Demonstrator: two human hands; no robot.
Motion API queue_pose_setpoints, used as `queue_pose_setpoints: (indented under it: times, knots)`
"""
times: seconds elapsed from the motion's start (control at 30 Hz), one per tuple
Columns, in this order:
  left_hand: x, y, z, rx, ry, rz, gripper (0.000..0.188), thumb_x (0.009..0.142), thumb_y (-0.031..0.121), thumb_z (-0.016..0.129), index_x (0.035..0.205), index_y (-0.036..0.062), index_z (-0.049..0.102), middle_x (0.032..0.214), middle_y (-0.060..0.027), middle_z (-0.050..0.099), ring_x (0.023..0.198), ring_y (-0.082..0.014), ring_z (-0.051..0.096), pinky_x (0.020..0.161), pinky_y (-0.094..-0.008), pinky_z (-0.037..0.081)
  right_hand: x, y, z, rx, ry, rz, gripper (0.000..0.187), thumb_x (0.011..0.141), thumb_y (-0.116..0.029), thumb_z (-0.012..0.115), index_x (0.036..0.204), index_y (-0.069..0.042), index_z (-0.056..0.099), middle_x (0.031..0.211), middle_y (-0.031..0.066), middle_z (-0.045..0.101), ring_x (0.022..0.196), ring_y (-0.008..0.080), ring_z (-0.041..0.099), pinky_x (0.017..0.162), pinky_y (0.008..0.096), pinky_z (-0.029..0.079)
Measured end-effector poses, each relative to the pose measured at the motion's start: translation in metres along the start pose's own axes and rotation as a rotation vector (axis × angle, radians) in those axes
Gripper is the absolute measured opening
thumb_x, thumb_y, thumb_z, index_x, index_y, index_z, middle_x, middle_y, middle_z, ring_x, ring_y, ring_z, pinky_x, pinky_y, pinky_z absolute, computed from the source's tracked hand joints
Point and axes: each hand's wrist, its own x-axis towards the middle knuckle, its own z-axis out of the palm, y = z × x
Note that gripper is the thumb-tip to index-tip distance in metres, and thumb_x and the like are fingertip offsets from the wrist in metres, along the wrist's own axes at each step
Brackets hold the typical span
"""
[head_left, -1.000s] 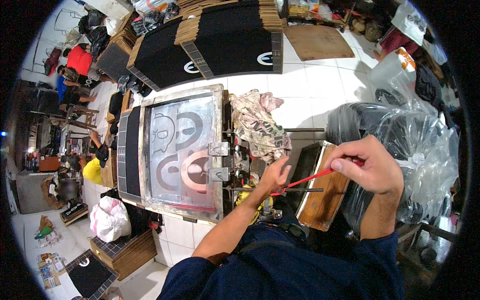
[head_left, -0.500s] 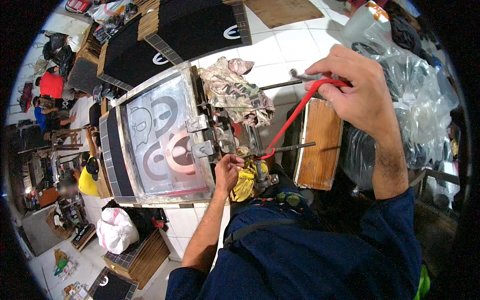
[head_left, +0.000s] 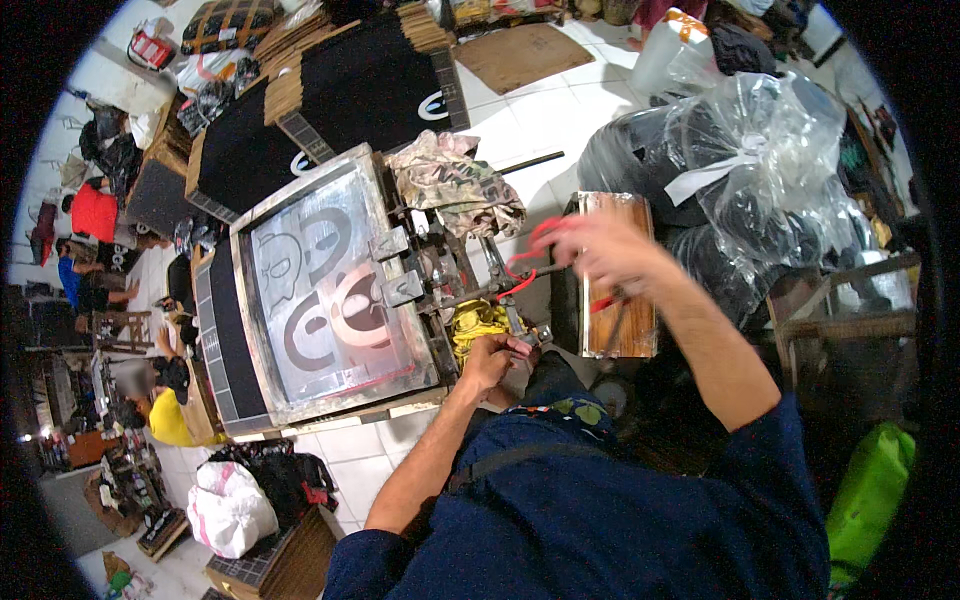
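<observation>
My right hand (head_left: 605,250) is smeared by motion above a wooden board, with a red strap (head_left: 518,287) looped at its fingers. The strap runs left to the metal clamp assembly (head_left: 450,290) at the edge of a screen-printing frame (head_left: 412,372). My left hand (head_left: 490,362) is low beside that assembly, its fingers drawn together; what they pinch, if anything, is hidden. A bunched yellow cloth (head_left: 480,322) hangs just above my left hand. Grey cartoon shapes show on the frame's mesh (head_left: 285,330). A camouflage cloth (head_left: 455,185) drapes over the far end of the assembly.
The wooden board (head_left: 625,340) stands to the right, with large plastic-wrapped bundles (head_left: 740,170) beyond it. Stacked black printed panels (head_left: 350,85) are at the far side. A white sack (head_left: 230,505) sits lower left. People, one in a yellow shirt (head_left: 175,420), are at the left.
My right hand has moved down and left with the red strap, which now hangs slack in a loop instead of stretched taut. My left hand has shifted nearer and right, below the yellow cloth.
</observation>
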Motion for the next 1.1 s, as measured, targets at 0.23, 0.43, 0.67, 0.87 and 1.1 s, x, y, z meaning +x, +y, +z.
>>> queue_pose_setpoints:
  times: [0.23,0.43,0.67,0.87,1.1]
  knots:
    - [-0.069,0.04,0.03,0.055,0.046,0.261,0.052,0.084,0.007,0.065,0.134,0.0025,0.049,0.129,-0.0138,0.056,0.123,-0.0202,0.051,0.106,-0.0341,0.038,0.017,0.05,0.071,1.03,-0.425,-0.231,0.028,0.105,-0.02,0.041,0.13,-0.012,0.054,0.091,0.0,0.056,0.054,0.005,0.039,0.04,0.0179,0.025]
    - [-0.123,0.051,0.0,0.366,0.256,0.092,0.022,0.091,0.003,0.057,0.112,0.0005,0.062,0.086,-0.0075,0.058,0.081,-0.0149,0.052,0.075,-0.0282,0.044,0.019,0.077,0.045,0.759,-0.202,-0.179,0.026,0.1,-0.025,0.054,0.112,-0.003,0.062,0.074,0.002,0.056,0.062,0.0132,0.053,0.053,0.0306,0.044]
    - [-0.226,0.018,-0.042,0.625,0.588,0.247,0.017,0.082,0.015,0.076,0.078,0.0012,0.067,0.067,-0.0071,0.057,0.058,-0.0172,0.055,0.053,-0.0296,0.041,0.072,0.126,0.046,-0.758,0.584,-1.01,0.009,0.082,-0.015,0.07,0.085,-0.007,0.07,0.088,0.0099,0.068,0.09,0.0293,0.064,0.079,0.0401,0.049]
    - [-0.225,0.0,-0.022,0.626,0.68,0.286,0.028,0.089,0.02,0.07,0.069,0.0015,0.065,0.062,-0.0085,0.055,0.053,-0.0216,0.052,0.051,-0.0328,0.04,0.125,0.13,0.071,-1.552,0.318,-0.913,0.016,0.081,-0.029,0.072,0.078,-0.013,0.07,0.08,0.0044,0.06,0.087,0.0243,0.054,0.076,0.0386,0.04]
    - [-0.215,-0.021,-0.011,0.594,0.861,0.261,0.039,0.093,0.018,0.066,0.061,-0.0022,0.054,0.055,-0.0128,0.043,0.046,-0.0258,0.042,0.048,-0.0389,0.033,0.127,0.133,0.077,-1.756,0.292,-0.851,0.022,0.082,-0.033,0.066,0.074,-0.013,0.073,0.086,0.0063,0.058,0.096,0.0252,0.048,0.082,0.0408,0.036]
